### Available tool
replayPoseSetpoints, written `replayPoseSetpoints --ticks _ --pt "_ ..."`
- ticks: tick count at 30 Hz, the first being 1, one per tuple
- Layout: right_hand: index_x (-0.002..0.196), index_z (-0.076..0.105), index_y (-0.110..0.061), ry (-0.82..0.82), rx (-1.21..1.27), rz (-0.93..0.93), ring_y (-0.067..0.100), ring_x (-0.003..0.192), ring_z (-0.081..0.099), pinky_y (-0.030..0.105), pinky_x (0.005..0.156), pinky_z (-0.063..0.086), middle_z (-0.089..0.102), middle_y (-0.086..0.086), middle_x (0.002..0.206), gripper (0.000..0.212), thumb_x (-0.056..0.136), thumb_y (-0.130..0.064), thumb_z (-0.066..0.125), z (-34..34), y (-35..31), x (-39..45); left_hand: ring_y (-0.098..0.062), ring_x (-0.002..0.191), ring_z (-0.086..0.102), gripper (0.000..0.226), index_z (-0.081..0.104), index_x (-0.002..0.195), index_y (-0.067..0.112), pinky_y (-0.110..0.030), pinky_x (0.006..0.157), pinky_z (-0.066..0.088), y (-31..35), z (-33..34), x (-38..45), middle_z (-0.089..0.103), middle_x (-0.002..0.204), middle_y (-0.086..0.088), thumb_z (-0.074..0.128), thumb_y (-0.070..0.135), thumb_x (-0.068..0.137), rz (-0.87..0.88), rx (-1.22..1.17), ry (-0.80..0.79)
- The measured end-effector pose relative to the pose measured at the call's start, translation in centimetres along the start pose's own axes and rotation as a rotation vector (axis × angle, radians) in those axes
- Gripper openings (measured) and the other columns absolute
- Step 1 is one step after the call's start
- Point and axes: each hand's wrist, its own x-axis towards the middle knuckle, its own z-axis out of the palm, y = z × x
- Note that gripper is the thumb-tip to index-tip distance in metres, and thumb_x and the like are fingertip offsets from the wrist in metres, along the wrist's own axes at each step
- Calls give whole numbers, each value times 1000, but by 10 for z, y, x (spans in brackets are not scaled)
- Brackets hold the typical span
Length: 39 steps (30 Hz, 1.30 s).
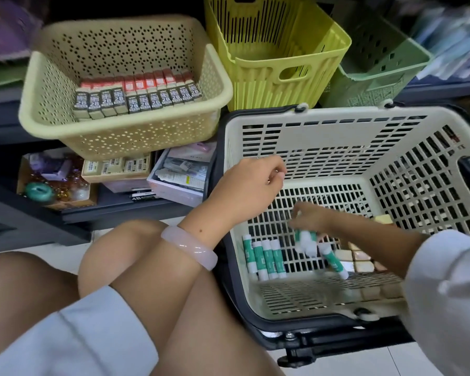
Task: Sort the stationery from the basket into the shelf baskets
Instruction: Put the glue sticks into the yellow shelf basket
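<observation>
Down inside the cream slotted plastic shopping basket (345,147), the right hand (314,217) reaches to the floor of it, its fingers (299,213) curled round a small bunch of green-and-white glue sticks (308,241); motion blur hides exactly how many it grips. Gathering several at once probably saves trips. Four more green-and-white glue sticks in a row (265,257) lie side by side against the near left corner, and pale square erasers (360,260) sit just beside the gripped bunch.

Above the basket's left wall the left hand (251,183) hangs with loosely curled fingers holding nothing, its wrist wearing a pale pink bangle (190,248); it seems parked there, ready to steady the basket or take a share.

On the shelf, the beige perforated basket (38,104) already holds boxed 2B pencil leads (137,97) in tidy ranks, so each kind apparently gets its own bin. A yellow-green slatted basket (334,50) and a green perforated basket (407,66) behind look empty and are likely destinations.
</observation>
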Motion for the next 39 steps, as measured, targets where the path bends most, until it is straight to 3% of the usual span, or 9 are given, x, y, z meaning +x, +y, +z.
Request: replayPoseSetpoints --ticks 5,8,12,18,22,24,29,33,39 --pt "89 56 -21 201 323 -222 10 53 48 12 39 36 54 1 73 11 85 -12 50 -61 -70 -49 -4 98 53 30 49 124 16 -11 80 42 8 -8 0 53 124 2 48 20 94 -141 -415 174" --pt "86 56 -24 207 496 -418 2 44 54 9 40 39 56 0 71 18 86 -8 49 -67 -113 -75 -17 113 54 43 40 133 16 -32 99 44 14 -22 -4 51 131 -8 48 31 94 -374 -990 99" --pt "89 52 -26 253 546 -640 7 57 54 17 48 46 55 -2 76 14 94 -15 46 -54 -159 -96 -24 106 62 38 47 128 15 -44 90 51 17 -46 -13 60 123 -14 44 33 94 -338 -1489 -40" --pt "101 51 -12 393 343 -848 0 70 44 11 62 37 48 -7 83 22 101 -24 32 -36 -207 -112 -18 83 69 25 57 107 9 -36 70 58 6 -86 -34 70 93 -9 49 27 90 -292 -1532 36" --pt "106 49 9 425 254 -923 9 74 41 14 61 34 46 8 85 35 101 -20 30 -25 -228 -116 -23 84 66 36 56 113 6 -37 70 58 -2 -109 -50 66 101 -12 55 24 82 -275 -1556 59" --pt "107 50 7 409 261 -960 7 73 42 12 63 36 47 6 85 34 101 -20 29 -19 -236 -118 -24 81 68 42 53 118 9 -40 68 58 -4 -119 -56 65 103 -13 57 24 78 -259 -1568 79" --pt "118 51 -15 471 246 -991 -3 71 48 17 65 43 53 -13 87 24 99 -20 36 -1 -252 -113 -16 62 65 14 55 104 16 -29 55 54 -17 -138 -70 65 82 -5 47 20 93 -222 -1578 198" --pt "125 52 -14 636 146 -1083 8 101 52 29 89 46 54 1 114 30 96 -13 43 3 -260 -107 -15 62 62 17 57 105 15 -26 54 53 -28 -151 -71 65 82 -5 45 22 95 -228 -1579 281" --pt "113 63 -4 761 -18 -1302 17 105 53 28 93 44 54 11 116 30 86 1 49 -23 -274 -81 -10 65 66 20 54 112 15 -25 54 52 -42 -173 -37 68 76 0 41 19 97 -172 -1570 384"
